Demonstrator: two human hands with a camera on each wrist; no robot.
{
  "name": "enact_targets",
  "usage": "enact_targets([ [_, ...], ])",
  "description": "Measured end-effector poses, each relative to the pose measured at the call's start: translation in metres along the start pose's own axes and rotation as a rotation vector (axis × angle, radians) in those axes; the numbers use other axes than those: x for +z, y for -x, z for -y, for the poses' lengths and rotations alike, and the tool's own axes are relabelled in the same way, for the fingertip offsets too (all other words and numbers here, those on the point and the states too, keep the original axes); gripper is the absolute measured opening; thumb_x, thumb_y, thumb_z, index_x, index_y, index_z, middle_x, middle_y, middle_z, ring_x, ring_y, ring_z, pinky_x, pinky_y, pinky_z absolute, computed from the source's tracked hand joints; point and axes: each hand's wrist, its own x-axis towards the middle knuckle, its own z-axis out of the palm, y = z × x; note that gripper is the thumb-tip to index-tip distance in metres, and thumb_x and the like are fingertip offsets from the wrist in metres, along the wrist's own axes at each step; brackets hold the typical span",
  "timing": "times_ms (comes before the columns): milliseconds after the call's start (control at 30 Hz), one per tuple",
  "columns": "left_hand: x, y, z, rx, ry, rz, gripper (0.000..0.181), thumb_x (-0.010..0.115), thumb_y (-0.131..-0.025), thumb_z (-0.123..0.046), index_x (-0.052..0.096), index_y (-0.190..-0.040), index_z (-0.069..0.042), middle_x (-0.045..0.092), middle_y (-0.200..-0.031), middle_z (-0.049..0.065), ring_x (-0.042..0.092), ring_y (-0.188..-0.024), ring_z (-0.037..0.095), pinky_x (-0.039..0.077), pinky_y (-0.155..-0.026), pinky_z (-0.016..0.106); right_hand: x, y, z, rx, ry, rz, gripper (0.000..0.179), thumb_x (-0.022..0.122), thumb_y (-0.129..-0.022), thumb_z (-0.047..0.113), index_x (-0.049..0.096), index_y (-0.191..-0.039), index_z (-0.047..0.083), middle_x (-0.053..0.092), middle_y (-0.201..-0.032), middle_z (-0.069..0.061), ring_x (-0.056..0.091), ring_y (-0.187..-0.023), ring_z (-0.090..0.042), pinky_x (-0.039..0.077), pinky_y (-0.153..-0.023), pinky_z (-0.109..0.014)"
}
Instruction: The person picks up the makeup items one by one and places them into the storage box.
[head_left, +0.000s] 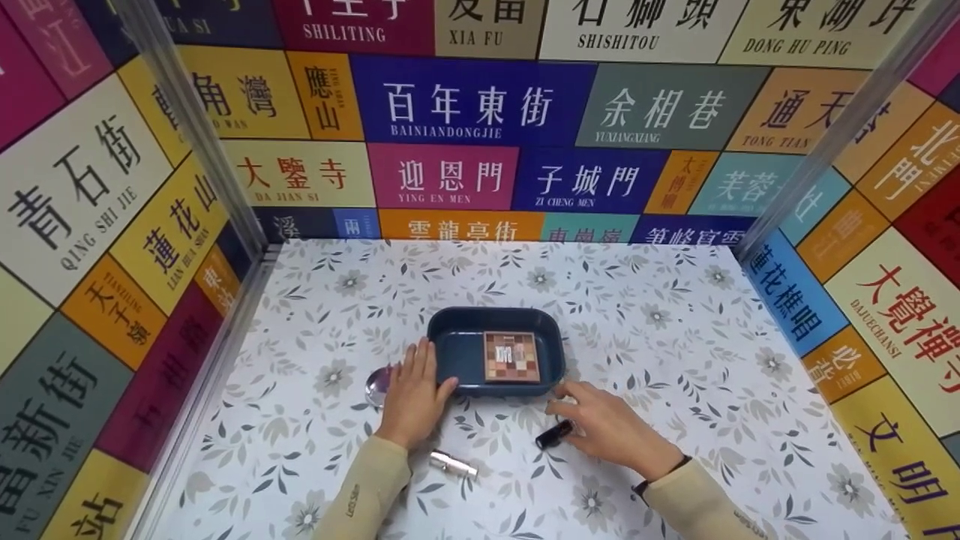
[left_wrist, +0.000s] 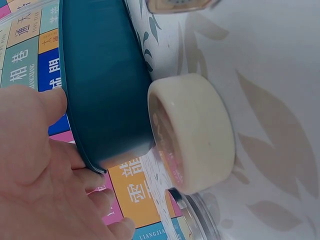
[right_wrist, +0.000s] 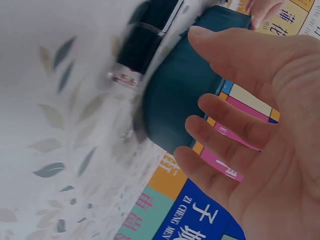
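Note:
A dark blue tray (head_left: 457, 360) stands on the table with a square eyeshadow palette (head_left: 512, 358) in its right half. My left hand (head_left: 414, 397) rests against the tray's left end, its fingers along the rim. At the near right corner is my right hand (head_left: 604, 424), fingers loosely bent and holding nothing in the right wrist view. A black lipstick tube (head_left: 553, 434) lies beside the right hand on the table. Below the tray lies a shiny rose-gold tube (head_left: 453, 464). A cream-coloured round item (left_wrist: 195, 132) sits by the tray in the left wrist view.
A round, shiny disc (head_left: 377, 386) lies just left of my left hand, partly covered by it. The table (head_left: 660, 315) has a flower-patterned cover. Panels with street-name signs (head_left: 472, 105) wall in its back and sides.

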Motion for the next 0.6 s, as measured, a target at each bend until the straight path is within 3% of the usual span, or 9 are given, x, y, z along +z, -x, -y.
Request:
enact_targets([
  [333,-0.001,0.001,0.0,0.018,-0.016,-0.025,0.076,0.051,-0.103,-0.049,0.029,-0.157,0.0,0.02,-0.165,0.015,0.017,-0.151,0.034,0.019,-0.119,0.056,0.019,0.006,-0.006,-0.022,-0.002,0.013,0.047,0.084,-0.069,0.005,0.075,-0.111,0.025,0.059,-0.105,0.005,0.059,-0.09,-0.015,0.053,-0.078,-0.038],
  [600,0.0,0.0,0.0,0.015,-0.016,-0.023,0.077,0.052,-0.102,-0.049,0.029,-0.157,0.0,0.02,-0.165,0.015,0.017,-0.151,0.034,0.017,-0.119,0.056,0.03,0.008,-0.009,0.02,-0.009,0.045,0.042,0.082,-0.074,0.007,0.074,-0.109,0.027,0.058,-0.102,0.01,0.059,-0.088,-0.011,0.054,-0.074,-0.034],
])
